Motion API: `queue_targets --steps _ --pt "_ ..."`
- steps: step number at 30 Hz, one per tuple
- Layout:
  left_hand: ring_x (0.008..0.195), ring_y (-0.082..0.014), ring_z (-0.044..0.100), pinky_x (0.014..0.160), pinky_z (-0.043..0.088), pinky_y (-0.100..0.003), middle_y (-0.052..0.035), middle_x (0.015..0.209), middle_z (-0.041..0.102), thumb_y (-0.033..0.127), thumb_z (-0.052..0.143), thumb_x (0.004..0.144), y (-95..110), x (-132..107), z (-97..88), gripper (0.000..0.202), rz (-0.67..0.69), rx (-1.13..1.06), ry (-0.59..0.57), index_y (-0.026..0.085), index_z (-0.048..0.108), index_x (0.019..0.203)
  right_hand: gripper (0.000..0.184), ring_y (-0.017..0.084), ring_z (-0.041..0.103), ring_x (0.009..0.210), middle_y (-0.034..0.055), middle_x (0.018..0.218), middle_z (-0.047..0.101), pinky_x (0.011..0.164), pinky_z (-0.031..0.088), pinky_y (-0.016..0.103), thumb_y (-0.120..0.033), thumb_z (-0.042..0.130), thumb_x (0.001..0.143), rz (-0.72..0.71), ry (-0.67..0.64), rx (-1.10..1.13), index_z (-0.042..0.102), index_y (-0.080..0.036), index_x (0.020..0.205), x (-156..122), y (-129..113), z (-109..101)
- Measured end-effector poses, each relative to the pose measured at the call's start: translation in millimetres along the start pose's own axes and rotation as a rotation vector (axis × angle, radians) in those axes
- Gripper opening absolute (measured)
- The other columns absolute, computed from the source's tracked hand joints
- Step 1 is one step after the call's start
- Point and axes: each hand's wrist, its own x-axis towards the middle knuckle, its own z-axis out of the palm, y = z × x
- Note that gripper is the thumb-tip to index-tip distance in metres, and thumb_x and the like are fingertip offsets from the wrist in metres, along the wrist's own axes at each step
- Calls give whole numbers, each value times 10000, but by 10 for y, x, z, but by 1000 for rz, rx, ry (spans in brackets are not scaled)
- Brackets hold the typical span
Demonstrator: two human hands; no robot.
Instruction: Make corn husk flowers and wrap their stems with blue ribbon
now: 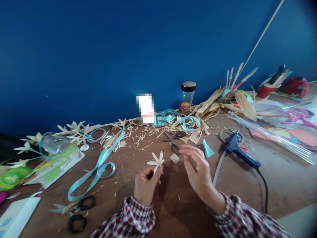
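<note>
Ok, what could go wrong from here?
The thin-petalled husk flower could bend or tear if the left hand pinches harder. The right hand might catch the open scissors lying just beyond it. The glue gun lies farther right, where a sideways swing could knock it.

On the scene's near side, the bare left hand [146,186] and right hand [200,173] extend from a left sleeve [123,222] and a right sleeve [247,218] of maroon-and-white checked cloth, loose and creased, gathered into a puckered left cuff [140,205] and right cuff [224,208].
</note>
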Motion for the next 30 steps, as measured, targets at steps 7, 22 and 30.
queue_targets --steps 7,22,30 --pt "455 -79 474 457 417 -192 -11 604 604 393 657 707 191 -32 16 269 11 83 -10 133 664 637 143 253 487 922 50 889 646 785 372 388 -213 534 844 -203 -401 -612 633 -265 933 45 -13 -55" --pt "435 -95 459 445 377 -205 14 496 535 467 667 660 105 -4 20 328 2 64 -1 144 646 606 120 196 528 879 9 846 671 805 366 319 -243 494 886 -256 -404 -567 613 -234 883 249 -238 -399" --pt "417 -93 470 426 392 -198 17 478 537 445 675 659 171 -29 41 302 14 47 13 145 673 620 219 218 583 821 51 860 687 726 412 319 -249 453 870 -308 -198 -792 666 -207 893 1123 95 -797"
